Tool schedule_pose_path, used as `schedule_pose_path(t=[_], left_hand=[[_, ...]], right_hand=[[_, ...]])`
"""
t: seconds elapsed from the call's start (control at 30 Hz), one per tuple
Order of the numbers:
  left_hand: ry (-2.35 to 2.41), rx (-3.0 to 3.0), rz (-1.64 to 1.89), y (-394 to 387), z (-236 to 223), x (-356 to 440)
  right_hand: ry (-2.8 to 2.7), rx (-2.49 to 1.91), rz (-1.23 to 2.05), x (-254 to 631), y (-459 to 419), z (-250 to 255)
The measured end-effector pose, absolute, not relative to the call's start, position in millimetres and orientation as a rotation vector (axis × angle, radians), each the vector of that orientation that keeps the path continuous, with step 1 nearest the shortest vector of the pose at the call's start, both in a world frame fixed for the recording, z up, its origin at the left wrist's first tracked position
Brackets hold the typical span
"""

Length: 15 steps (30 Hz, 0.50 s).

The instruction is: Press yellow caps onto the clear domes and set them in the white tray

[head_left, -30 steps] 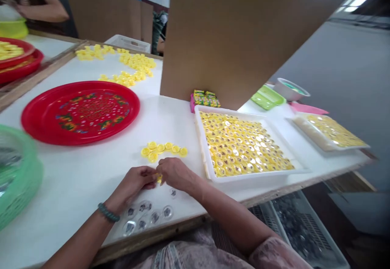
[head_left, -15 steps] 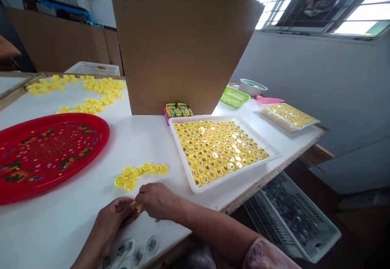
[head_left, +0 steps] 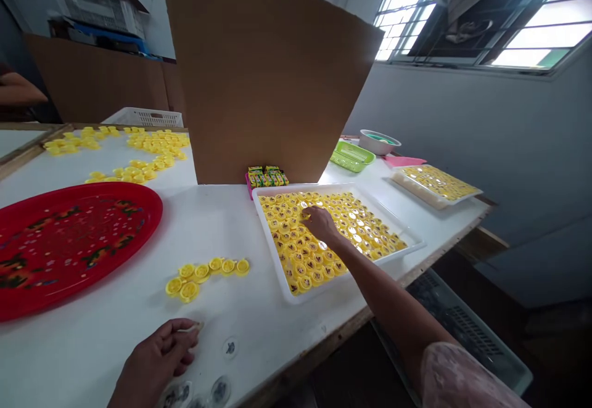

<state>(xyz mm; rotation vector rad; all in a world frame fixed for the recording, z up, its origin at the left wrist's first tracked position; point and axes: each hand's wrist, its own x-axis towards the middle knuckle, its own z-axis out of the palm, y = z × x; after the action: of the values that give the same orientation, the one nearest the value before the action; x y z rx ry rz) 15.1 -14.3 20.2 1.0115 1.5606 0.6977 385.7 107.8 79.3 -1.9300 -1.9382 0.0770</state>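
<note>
My right hand [head_left: 320, 223] reaches over the white tray [head_left: 285, 294], its fingertips closed on a small yellow cup at the upper left part of the rows. Rows of yellow cups [head_left: 305, 283] with dark printed round tops fill that tray. Low on the white table, my left hand [head_left: 157, 359] pinches something small and pale that I cannot make out. Several yellow cups [head_left: 189, 291] without printed tops lie in a curved row beyond it. Beside it are clear round discs with dark prints, one lone disc [head_left: 230, 347] and others partly hidden by the hand.
A large red floral tray [head_left: 78, 235] lies at left, with more yellow cups [head_left: 157, 143] behind. A cardboard panel [head_left: 268, 81] stands upright, small green-yellow boxes [head_left: 267, 177] at its foot. At right are a green basket [head_left: 354, 155] and another filled tray [head_left: 441, 183]. Another person's arm [head_left: 21, 90] shows far left.
My right hand has left my left hand and moved up and right to the filled tray. The left hand stays low on the table. The camera view has shifted slightly.
</note>
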Motion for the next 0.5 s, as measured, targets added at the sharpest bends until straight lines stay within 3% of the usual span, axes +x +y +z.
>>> schedule_pose_path(t=[0.27,0.5], left_hand=[[1.635,1.094,0.633,-10,12,3],[1.927,1.443,0.595,0,27,-15]], right_hand=[[-1.922,-2.034,0.087,415,150,45],[-1.955,-1.792,0.024,378,106,67]])
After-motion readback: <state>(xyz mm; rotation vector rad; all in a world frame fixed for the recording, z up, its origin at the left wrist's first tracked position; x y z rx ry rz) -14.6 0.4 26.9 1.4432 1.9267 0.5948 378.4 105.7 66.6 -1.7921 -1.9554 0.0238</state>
